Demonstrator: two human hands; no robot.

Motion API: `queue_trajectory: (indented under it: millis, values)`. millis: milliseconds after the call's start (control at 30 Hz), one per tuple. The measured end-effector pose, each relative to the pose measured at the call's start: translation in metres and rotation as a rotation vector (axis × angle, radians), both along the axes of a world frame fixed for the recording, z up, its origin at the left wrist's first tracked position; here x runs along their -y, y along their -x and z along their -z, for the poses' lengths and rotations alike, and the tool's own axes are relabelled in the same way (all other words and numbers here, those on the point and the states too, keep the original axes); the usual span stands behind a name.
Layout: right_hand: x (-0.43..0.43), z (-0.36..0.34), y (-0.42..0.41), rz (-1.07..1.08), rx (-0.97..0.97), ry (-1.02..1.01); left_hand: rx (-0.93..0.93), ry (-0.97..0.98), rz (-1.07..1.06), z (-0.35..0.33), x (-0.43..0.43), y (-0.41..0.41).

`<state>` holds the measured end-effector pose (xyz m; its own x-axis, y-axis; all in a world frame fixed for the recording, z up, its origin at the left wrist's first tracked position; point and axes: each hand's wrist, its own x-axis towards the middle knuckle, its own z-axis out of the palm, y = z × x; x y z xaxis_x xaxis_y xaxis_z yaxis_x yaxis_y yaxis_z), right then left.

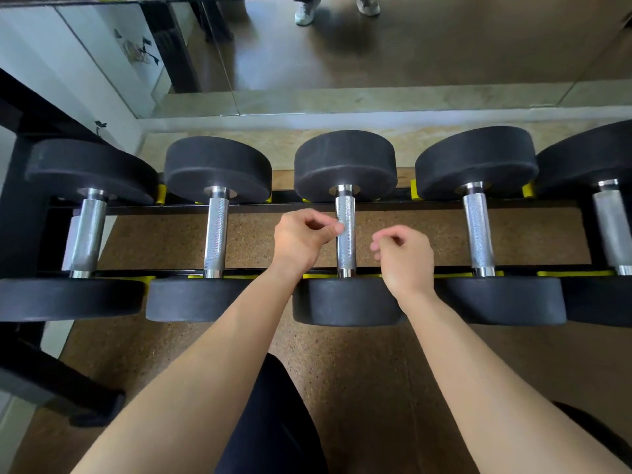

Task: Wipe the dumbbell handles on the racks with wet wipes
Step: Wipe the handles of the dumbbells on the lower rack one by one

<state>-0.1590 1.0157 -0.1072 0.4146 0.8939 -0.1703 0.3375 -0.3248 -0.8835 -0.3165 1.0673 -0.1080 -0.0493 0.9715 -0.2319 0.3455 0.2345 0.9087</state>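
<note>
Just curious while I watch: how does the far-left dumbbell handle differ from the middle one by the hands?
The far-left handle looks thicker and smoother; the middle handle is slimmer and finely knurled. The left hand has its fingertips at the middle handle; no hand is near the far-left handle. Both are shiny metal, set between black round weights.

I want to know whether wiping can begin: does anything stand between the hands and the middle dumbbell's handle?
Nothing visible does. The left hand has its fingertips right at the middle handle, on its left side. The right hand hovers just right of it, apart, with only open air between.
</note>
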Motion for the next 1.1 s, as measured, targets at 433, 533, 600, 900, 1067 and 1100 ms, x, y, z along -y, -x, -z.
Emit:
queue_trajectory:
  millis: [433,533,600,900,1067,1100]
  values:
    - [-0.004,0.004,-0.001,0.004,-0.002,-0.007,-0.086,0.124,0.113,-0.004,0.005,0.007]
    - [-0.004,0.004,-0.001,0.010,-0.014,-0.001,-0.127,0.202,0.250,-0.007,0.012,0.014]
    - [-0.003,0.003,-0.001,-0.028,-0.003,0.013,-0.216,0.209,0.331,-0.014,0.011,0.015]
    - [-0.020,-0.013,-0.006,-0.363,-0.137,-0.132,0.100,-0.067,0.083,-0.030,0.016,-0.011]
    - [-0.041,-0.009,-0.015,-0.207,-0.141,-0.167,0.012,-0.165,-0.136,-0.024,0.021,-0.019]
    - [-0.046,-0.008,-0.015,-0.176,-0.061,-0.182,0.004,-0.158,-0.205,-0.023,0.021,-0.020]
